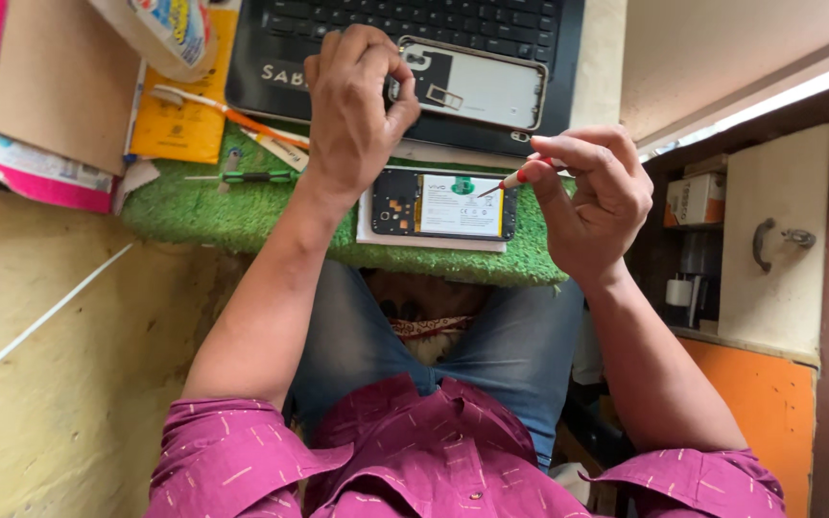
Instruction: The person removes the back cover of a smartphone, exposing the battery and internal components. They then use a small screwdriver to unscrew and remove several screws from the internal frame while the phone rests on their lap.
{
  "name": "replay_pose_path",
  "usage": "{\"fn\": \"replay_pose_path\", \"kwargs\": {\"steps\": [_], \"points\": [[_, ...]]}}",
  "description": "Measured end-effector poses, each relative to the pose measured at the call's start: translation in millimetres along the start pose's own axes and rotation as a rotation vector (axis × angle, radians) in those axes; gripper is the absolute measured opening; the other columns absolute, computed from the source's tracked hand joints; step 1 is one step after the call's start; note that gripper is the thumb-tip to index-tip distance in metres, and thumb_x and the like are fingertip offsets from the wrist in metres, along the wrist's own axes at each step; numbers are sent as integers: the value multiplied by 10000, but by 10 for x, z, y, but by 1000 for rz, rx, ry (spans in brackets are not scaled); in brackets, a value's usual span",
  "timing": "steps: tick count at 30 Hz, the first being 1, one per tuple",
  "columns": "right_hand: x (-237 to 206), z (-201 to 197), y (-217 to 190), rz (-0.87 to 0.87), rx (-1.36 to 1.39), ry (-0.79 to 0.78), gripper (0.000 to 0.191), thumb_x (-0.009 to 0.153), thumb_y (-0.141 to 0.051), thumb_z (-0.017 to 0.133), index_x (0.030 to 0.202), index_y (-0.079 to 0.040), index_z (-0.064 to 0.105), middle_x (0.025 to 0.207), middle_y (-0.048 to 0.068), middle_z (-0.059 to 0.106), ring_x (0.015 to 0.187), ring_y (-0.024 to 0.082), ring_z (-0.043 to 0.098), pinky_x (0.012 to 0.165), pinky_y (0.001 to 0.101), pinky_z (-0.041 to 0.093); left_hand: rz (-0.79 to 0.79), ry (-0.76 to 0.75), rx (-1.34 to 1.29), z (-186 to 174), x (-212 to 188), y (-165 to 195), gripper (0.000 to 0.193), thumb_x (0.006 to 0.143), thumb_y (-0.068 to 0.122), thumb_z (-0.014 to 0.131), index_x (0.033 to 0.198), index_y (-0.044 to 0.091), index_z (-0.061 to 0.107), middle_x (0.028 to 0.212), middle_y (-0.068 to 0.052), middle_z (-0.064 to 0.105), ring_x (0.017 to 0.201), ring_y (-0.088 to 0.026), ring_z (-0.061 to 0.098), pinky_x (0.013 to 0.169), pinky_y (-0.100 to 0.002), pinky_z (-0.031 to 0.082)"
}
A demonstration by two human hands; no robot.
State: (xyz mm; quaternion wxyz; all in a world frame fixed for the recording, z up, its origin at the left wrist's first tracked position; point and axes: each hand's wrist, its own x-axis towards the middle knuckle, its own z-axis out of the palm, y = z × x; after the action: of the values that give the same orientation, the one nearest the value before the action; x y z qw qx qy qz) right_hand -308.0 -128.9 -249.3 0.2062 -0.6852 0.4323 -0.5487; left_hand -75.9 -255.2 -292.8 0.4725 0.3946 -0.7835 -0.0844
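Observation:
My left hand (352, 101) grips the near end of a detached phone back cover (477, 84) and holds it over a black laptop keyboard (405, 19). My right hand (597, 197) pinches a small red-and-white screwdriver (510, 179), its tip pointing at an opened phone (443, 203). The phone lies on a green turf mat (232, 211) with its battery and circuit board exposed.
A green-handled tool (251, 176) and an orange-handled tool (242, 117) lie on the mat's left part, near a yellow packet (179, 120) and a cardboard box (50, 86). A cabinet with a metal handle (779, 235) stands to the right. My lap is below the mat.

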Motion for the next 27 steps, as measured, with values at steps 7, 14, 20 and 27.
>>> {"fn": "replay_pose_path", "kwargs": {"steps": [7,14,20,27], "points": [[-96,-104,51,11,19,43,189,1104,9,710,1283,43,663,1187,117,558,939,199,733,832,303,668,13,-27,41,126,11,-36,74,925,59,768,983,83,727,1082,-43,648,1023,-261,575,876,-426,384],[-84,-22,184,11,41,49,312,1065,70,718,1355,54,603,1218,134,620,1011,209,752,866,318,686,-23,-145,-182,-103,-21,131,65,950,50,751,993,12,720,1006,-102,678,950,-294,655,844,-428,492],[-29,176,227,-5,46,0,306,1054,111,726,1335,49,621,1163,151,677,1016,215,757,880,315,680,-279,-518,-278,-456,-170,377,195,879,143,767,993,-1,702,989,-129,662,818,-274,704,759,-383,572],[114,396,339,11,86,-42,290,1058,115,724,1324,50,628,1150,137,709,1002,193,761,868,274,645,-136,-523,-150,-641,-407,462,792,591,318,961,1225,-32,640,1181,-176,597,1128,-374,569,998,-449,465]]}}
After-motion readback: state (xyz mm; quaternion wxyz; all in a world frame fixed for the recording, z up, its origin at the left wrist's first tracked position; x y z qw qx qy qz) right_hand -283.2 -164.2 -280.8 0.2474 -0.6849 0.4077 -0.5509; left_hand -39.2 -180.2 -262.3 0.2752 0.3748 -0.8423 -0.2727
